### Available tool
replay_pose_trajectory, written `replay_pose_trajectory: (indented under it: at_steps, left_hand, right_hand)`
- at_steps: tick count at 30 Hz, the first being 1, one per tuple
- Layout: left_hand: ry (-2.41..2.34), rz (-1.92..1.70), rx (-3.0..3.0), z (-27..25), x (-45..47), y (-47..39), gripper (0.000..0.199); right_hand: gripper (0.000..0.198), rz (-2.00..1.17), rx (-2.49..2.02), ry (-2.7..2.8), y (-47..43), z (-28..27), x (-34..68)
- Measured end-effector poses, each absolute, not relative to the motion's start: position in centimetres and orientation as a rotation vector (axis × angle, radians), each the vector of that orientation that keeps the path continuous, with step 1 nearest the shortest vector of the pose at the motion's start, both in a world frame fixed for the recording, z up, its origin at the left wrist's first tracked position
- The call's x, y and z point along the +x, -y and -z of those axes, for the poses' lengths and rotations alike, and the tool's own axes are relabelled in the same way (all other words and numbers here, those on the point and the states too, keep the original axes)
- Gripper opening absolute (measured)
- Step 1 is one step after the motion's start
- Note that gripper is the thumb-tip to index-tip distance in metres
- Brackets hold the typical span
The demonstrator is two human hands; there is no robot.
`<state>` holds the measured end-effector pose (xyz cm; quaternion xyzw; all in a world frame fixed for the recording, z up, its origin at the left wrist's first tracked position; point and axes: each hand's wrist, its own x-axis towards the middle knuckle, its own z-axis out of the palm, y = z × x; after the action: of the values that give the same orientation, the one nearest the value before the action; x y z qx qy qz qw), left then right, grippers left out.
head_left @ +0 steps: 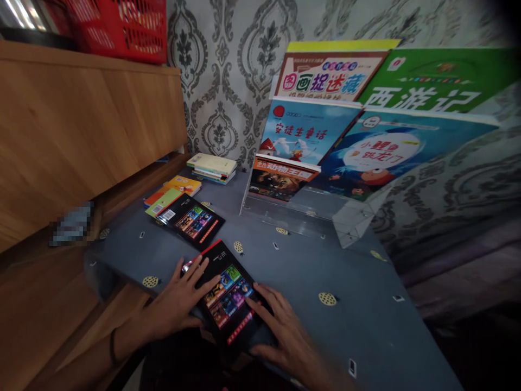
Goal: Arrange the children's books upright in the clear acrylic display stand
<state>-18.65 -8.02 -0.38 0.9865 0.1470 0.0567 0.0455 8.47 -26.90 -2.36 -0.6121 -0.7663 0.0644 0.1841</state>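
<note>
A black book [232,293] with small coloured pictures on its cover lies at the table's near edge. My left hand [189,290] rests on its left side, fingers spread across the cover. On the book's right side lies my right hand [280,326], its fingers apart and the forefinger on the cover. Just beyond is a similar black book [197,220], partly over a green book [165,201]. Behind these, an orange-yellow book [183,184] lies close to a small stack of books [211,165].
A clear acrylic stand [285,212] at the table's far right holds several upright picture books, among them a blue one [301,130] and a green one [439,76]. A wooden cabinet [89,130] borders the left, with a red basket [118,30] on top. Patterned wallpaper covers the wall behind.
</note>
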Motion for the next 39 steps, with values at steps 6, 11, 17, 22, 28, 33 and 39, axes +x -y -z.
replay_pose_trajectory:
  at_steps: [6,11,17,22,28,33,39]
  left_hand:
    - [-0.393,-0.21,2.992,-0.6,-18.6,9.1,0.076]
    - [-0.375,-0.324,2.76,-2.9,-17.2,8.4,0.034]
    - [-0.645,-0.612,2.385,-7.3,-12.1,7.5,0.039]
    - [-0.644,-0.728,2.101,-10.1,-8.2,6.4,0.043]
    - [-0.613,-0.584,1.546,-6.9,-6.3,5.8,0.053]
    - [-0.756,-0.332,1.943,-2.9,-7.4,4.6,0.042]
    - [-0.806,-0.39,2.623,-2.1,-7.6,4.0,0.019]
  right_hand:
    - [0.089,-0.252,-1.72,2.094,28.8,1.8,7.8]
    - [0.044,-0.408,-1.594,1.767,27.9,1.0,8.5]
    - [0.046,-0.718,-1.46,1.083,24.1,-0.6,9.5]
    - [0.052,-0.834,-1.165,0.629,21.2,-2.3,9.6]
    - [0.05,-0.86,-1.174,0.615,19.7,-2.8,10.7]
    - [0.046,-0.742,-1.583,0.898,19.7,-1.4,13.4]
    - [0.013,-0.096,-2.305,1.24,20.7,-0.9,13.8]
